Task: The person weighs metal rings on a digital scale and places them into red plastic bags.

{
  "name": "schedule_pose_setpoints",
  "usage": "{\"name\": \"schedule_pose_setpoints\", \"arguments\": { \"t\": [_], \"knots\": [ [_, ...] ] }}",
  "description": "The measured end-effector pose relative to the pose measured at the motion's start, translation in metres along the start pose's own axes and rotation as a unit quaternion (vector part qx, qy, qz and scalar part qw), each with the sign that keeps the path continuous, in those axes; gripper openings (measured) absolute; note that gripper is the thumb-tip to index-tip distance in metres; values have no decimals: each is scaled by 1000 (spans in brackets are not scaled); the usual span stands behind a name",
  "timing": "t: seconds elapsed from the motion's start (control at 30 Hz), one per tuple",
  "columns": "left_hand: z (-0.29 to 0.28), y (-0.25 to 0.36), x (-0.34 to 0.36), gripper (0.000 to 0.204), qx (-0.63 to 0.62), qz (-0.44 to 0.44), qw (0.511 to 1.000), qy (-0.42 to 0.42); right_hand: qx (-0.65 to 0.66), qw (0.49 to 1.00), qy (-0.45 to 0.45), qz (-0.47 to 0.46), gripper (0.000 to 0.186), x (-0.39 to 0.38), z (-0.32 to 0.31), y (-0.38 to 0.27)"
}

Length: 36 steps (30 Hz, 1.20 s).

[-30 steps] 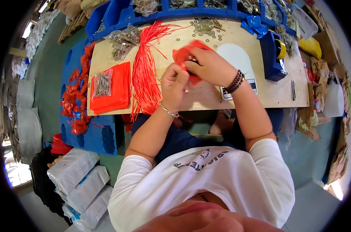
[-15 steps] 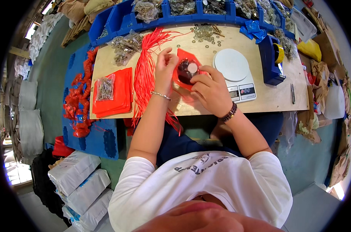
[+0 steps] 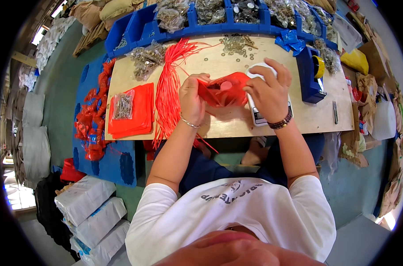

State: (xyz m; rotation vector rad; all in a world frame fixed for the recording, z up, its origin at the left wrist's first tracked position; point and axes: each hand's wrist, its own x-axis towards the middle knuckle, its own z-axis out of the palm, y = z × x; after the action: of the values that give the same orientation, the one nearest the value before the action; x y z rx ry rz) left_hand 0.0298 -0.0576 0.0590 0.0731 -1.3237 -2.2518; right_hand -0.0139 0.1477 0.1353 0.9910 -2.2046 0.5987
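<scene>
A red plastic bag (image 3: pixel 223 98) is stretched between my hands above the table's near half, its mouth spread. Dark pieces and a round, pale pinkish disc (image 3: pixel 226 85) show inside it. My left hand (image 3: pixel 192 96) grips the bag's left side, fingers curled round the edge. With thumb and fingertips, my right hand (image 3: pixel 272 95) pinches the right edge, its upper fingers raised. Behind that hand, partly covered, stands a white kitchen scale (image 3: pixel 258 116). Long red plastic strands (image 3: pixel 168 84) lie beside my left forearm.
Flat red bags (image 3: pixel 135 124) lie at the left under a clear packet of metal fasteners (image 3: pixel 123 105). Loose washers (image 3: pixel 237 45) are scattered at the back, before blue bins (image 3: pixel 210 30). A blue dispenser (image 3: pixel 309 75) with yellow tape and a small cutter (image 3: pixel 335 112) are at right.
My right hand has moved right and its upper fingers have lifted. My left hand has taken hold of the bag's left side, and the bag is now pulled wide.
</scene>
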Motion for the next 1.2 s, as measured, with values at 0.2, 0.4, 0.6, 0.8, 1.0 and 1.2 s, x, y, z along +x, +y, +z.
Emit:
{"name": "schedule_pose_setpoints", "arguments": {
  "t": [0.2, 0.4, 0.6, 0.8, 1.0, 1.2],
  "knots": [
    [-2, 10, -6, 33, -82, -173, 979, 64, 39, 999, -29, 22, 17, -16, 11, 5],
    [-6, 16, -7, 33, -56, -180, 982, 22, 109, 985, -127, -52, 43, 3, 20, -36],
    [-7, 7, -10, 33, -66, -135, 989, -4, -14, 966, -244, -80, 35, 6, 50, -45],
    [-13, 8, -9, 35, -40, -128, 991, -29, 13, 969, -226, -94, 30, 3, 55, -37],
    [-28, 23, -4, 40, -57, -191, 980, 2, 21, 991, -115, -61, 48, 11, 14, -19],
    [-19, 25, -12, 21, -17, -155, 987, -37, 303, 935, -102, 153, 69, -25, 33, 22]
  ]
}}
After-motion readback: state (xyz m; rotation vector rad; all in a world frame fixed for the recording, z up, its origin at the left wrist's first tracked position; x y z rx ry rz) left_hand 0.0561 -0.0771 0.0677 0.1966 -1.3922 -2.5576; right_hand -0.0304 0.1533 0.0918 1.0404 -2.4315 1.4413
